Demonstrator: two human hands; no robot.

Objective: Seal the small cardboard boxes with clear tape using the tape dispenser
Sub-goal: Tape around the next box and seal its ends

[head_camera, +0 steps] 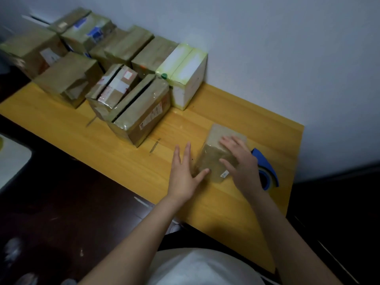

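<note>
Desk: yellow wood, far edge against the wall, right edge ending short of the room's corner.

Stacked boxes: brown cardboard, many sizes, crowded into the far left corner along the wall; several glossy with tape, two at the front showing a dark open seam.

White box: at the right end of that group, against the wall.

Small cardboard box: alone near the right end of the desk, well apart from the group; long axis from the near edge toward the wall, leaning slightly right.

Right hand: laid on top of the small box, fingers spread and straight, pressing, gripping nothing.

Left hand: just left of the box, fingers straight and splayed, thumb tip touching the box's near left corner.

Tape dispenser: blue, lying just beside the box on the side of the desk's right edge, partly hidden behind the right hand; untouched. Nearer by far to the right hand, so probably that hand's to pick up, with the left steadying the box.
</note>
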